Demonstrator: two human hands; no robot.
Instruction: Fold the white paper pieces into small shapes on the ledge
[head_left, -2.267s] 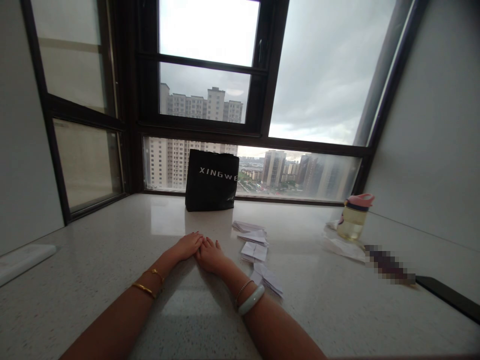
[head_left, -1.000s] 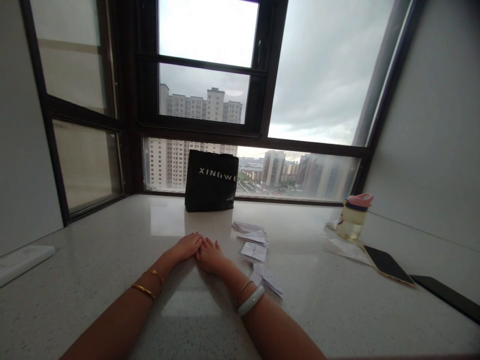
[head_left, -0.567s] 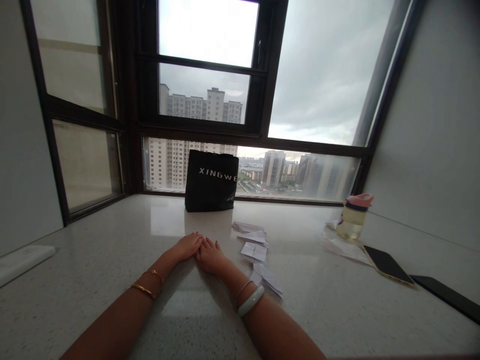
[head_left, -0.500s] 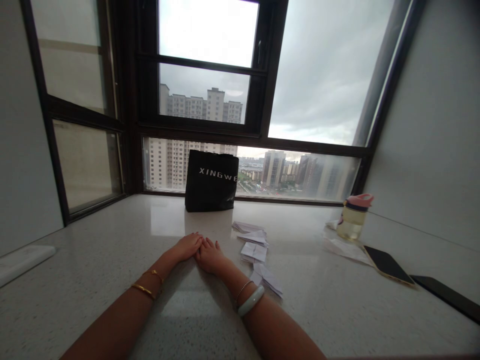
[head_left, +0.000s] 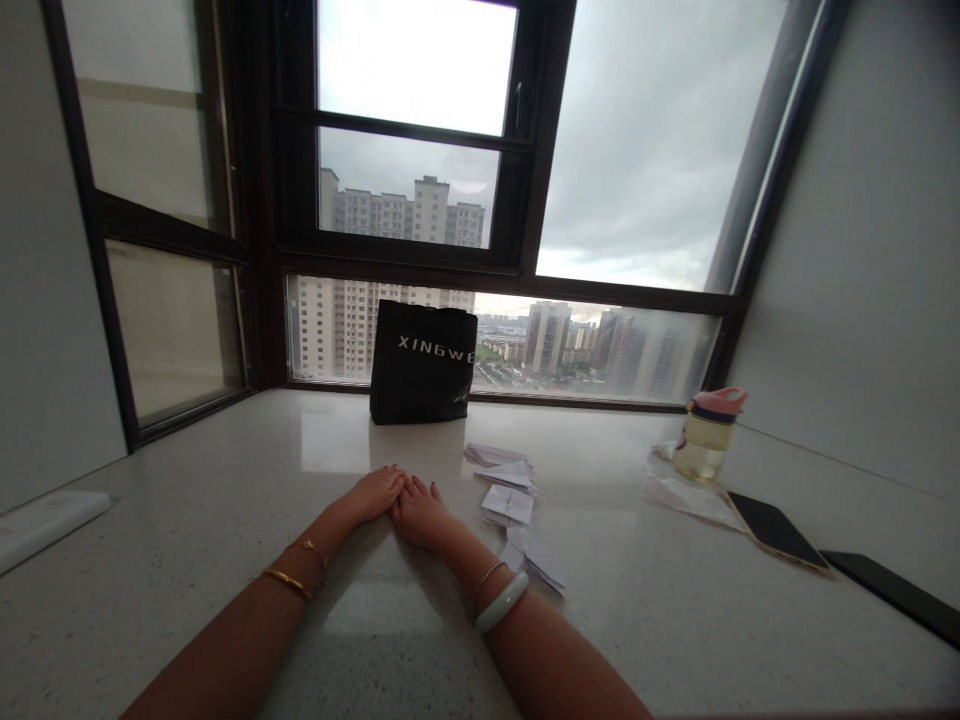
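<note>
My left hand point(head_left: 377, 493) lies flat on the pale speckled counter point(head_left: 390, 620), fingers stretched forward. Beside it my right hand point(head_left: 421, 512) also rests flat, its fingertips touching the left hand. Neither hand holds anything. Just right of my right hand lie several folded white papers: a stack at the back point(head_left: 496, 455), a fanned one point(head_left: 508, 475), a square folded one point(head_left: 508, 504) and a nearer one point(head_left: 536, 560). Behind the hands a black bag point(head_left: 421, 375) with white lettering stands upright near the window.
At the right stands a drink bottle point(head_left: 705, 440) with a pink lid, near a crumpled white tissue point(head_left: 694, 498). A dark phone point(head_left: 778, 530) and a long black object point(head_left: 892, 590) lie along the right wall. A white power strip-like bar point(head_left: 56, 525) lies at the left edge.
</note>
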